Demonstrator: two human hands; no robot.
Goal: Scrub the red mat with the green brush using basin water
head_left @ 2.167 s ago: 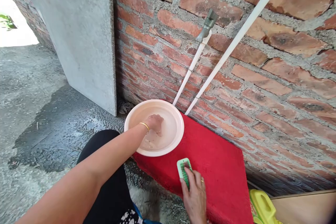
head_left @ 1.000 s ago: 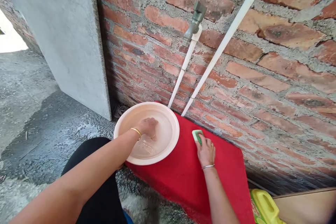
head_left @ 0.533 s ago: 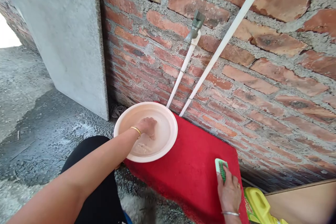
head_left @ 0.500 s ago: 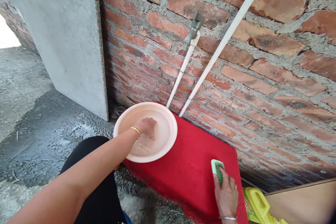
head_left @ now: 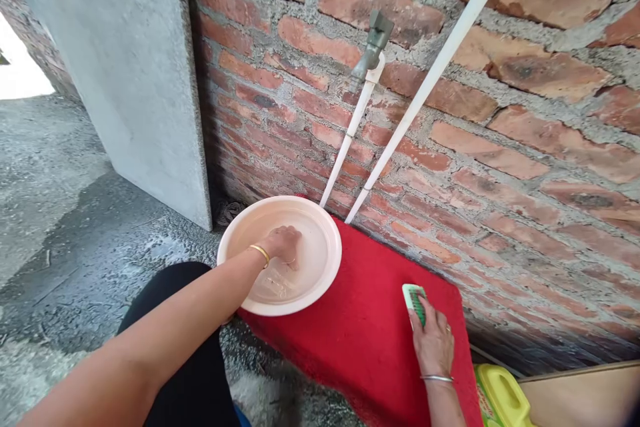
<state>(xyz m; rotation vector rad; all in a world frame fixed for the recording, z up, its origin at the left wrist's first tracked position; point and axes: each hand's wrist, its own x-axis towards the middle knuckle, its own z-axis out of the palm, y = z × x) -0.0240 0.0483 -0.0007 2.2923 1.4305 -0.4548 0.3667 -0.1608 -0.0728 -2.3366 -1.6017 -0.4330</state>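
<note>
A pale pink basin (head_left: 330, 260) with water in it stands on the left end of a bench covered in red cloth (head_left: 365, 320). My left hand (head_left: 283, 245), a gold bangle at its wrist, reaches down into the water with curled fingers. Its fingertips are below the surface, and whatever they may hold does not show. On the right part of the bench, my right hand (head_left: 434, 341) grips a scrub brush (head_left: 416, 303) with a light green body. Its darker green bristles face up, between the thumb and fingers.
Against the brick wall (head_left: 310, 127) behind the bench run white pipes (head_left: 425, 93), one topped by a grey tap (head_left: 374, 47). A grey slab (head_left: 130, 80) leans at left. A yellow jug (head_left: 503, 397) stands at lower right. The concrete floor (head_left: 100, 247) is wet.
My right hand and the brush have moved slightly away from me, up the red cloth. My left hand stays in the basin, almost unmoved. The view has shifted a little.
</note>
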